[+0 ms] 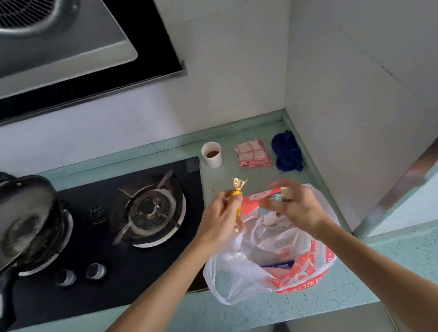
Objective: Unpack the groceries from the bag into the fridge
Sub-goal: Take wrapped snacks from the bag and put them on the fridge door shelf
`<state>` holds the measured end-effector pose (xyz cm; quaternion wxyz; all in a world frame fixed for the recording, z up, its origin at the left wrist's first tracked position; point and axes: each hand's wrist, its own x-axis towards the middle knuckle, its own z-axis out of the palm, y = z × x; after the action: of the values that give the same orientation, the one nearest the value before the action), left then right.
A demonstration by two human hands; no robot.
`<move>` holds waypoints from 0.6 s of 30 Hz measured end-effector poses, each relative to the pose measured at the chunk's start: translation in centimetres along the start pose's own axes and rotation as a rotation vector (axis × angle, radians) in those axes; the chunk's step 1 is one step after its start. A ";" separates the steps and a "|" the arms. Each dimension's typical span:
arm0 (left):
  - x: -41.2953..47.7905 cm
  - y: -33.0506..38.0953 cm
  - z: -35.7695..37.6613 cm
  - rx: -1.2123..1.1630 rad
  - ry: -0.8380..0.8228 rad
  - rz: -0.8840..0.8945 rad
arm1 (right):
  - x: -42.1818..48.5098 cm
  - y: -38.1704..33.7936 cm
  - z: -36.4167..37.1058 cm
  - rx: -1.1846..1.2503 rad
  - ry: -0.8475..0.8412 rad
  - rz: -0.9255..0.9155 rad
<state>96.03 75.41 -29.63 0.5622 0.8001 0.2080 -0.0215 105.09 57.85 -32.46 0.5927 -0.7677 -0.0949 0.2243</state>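
**Mid-unpack, both hands loaded over the bag**

The bag (242,277) is sitting open on the tabletop (402,265), lower centre, with more showing inside. Just above it, the left hand (220,217) is curling its fingers round a gold-wrapped stick (238,191). The right hand (297,207) is pinching a small, blurry pale-blue packet (265,210). Next I'm guessing both need carrying to the fridge.

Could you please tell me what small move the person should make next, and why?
Probably turn and carry both items toward the fridge. The left hand grips a gold foil-wrapped stick with twisted ends. The right hand holds a small pale blue packet. Both are clear of the white plastic bag with red print on the teal countertop. No fridge interior shows here.
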 end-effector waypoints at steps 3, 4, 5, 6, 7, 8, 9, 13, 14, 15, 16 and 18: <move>-2.3 0.3 -1.2 -0.090 0.024 -0.009 | -2.6 -1.9 0.4 0.032 -0.027 -0.037; -3.2 0.4 -1.4 -0.125 0.036 -0.010 | -3.5 -2.2 0.6 0.017 -0.034 -0.054; -4.4 0.6 -1.5 -0.161 0.040 -0.011 | -4.7 -2.5 0.8 -0.006 -0.036 -0.072; -5.6 0.7 -1.5 -0.195 0.039 -0.007 | -5.9 -2.8 0.9 -0.028 -0.033 -0.088; -7.0 0.9 -1.5 -0.214 0.030 0.002 | -7.3 -3.0 1.1 -0.045 -0.027 -0.098; -8.3 1.0 -1.5 -0.228 0.018 0.015 | -8.6 -3.1 1.2 -0.062 -0.013 -0.095; -9.8 1.0 -1.4 -0.242 0.006 0.026 | -10.1 -3.1 1.3 -0.089 0.012 -0.088; -15.8 1.1 -0.7 -0.358 -0.049 0.038 | -15.9 -3.4 1.7 -0.117 0.068 -0.107; -17.4 1.1 -0.5 -0.397 -0.053 0.038 | -17.3 -3.6 1.9 -0.121 0.066 -0.118; -18.9 1.2 -0.3 -0.444 -0.052 0.037 | -18.8 -4.0 2.0 -0.132 0.058 -0.135; -20.6 1.3 -0.1 -0.483 -0.044 0.034 | -20.3 -4.2 2.2 -0.141 0.045 -0.154; -23.7 1.3 0.3 -0.466 -0.001 0.029 | -23.0 -4.3 2.8 -0.154 0.026 -0.193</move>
<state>74.91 67.49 -22.18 0.7320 0.6517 0.1956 0.0350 84.02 52.01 -23.57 0.5518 -0.8012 -0.1775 0.1484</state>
